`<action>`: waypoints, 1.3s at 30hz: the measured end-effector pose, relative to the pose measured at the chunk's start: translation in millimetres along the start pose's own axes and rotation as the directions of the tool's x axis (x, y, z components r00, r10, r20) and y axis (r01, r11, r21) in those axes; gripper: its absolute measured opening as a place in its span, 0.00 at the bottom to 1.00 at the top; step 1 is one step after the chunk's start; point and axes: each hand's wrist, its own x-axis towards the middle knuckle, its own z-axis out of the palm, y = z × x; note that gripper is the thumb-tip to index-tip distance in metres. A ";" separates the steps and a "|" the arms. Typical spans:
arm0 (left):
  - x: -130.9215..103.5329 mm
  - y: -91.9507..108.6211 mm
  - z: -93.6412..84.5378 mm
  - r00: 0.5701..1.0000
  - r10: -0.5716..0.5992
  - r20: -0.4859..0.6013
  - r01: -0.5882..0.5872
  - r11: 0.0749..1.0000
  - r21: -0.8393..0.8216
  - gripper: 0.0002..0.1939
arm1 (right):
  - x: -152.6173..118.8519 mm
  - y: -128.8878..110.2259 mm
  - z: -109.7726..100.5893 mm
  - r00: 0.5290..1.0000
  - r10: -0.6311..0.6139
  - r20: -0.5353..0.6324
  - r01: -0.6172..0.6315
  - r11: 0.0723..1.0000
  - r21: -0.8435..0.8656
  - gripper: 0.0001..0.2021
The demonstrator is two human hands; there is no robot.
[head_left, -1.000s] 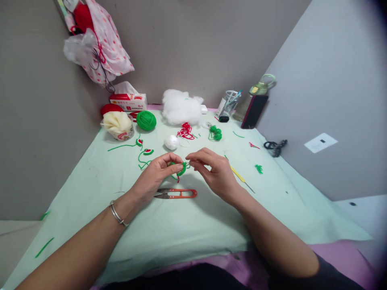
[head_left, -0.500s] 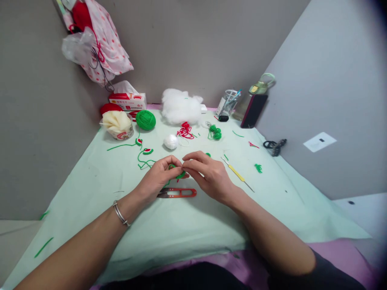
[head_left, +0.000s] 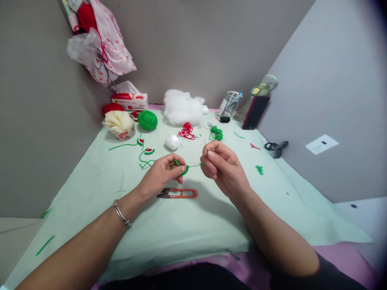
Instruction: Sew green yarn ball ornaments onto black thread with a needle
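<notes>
Now the right hand (head_left: 223, 167) has swung away rightward, fingertips pinching a thin needle (head_left: 204, 142), green strand (head_left: 194, 166) pulled straight between the hands, left hand (head_left: 163, 174) still gripping the green crocheted piece (head_left: 184, 171), just beyond the orange-handled snips (head_left: 183, 193).

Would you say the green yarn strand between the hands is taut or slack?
Taut: the green yarn strand runs straight, without visible sag, from left hand to right hand.
</notes>
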 end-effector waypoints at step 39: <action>-0.7 4.0 0.2 1.000 -0.001 -0.009 -0.002 0.976 -0.219 0.10 | -1.6 17.9 1.3 0.955 -0.272 0.115 0.256 0.569 -0.782 0.06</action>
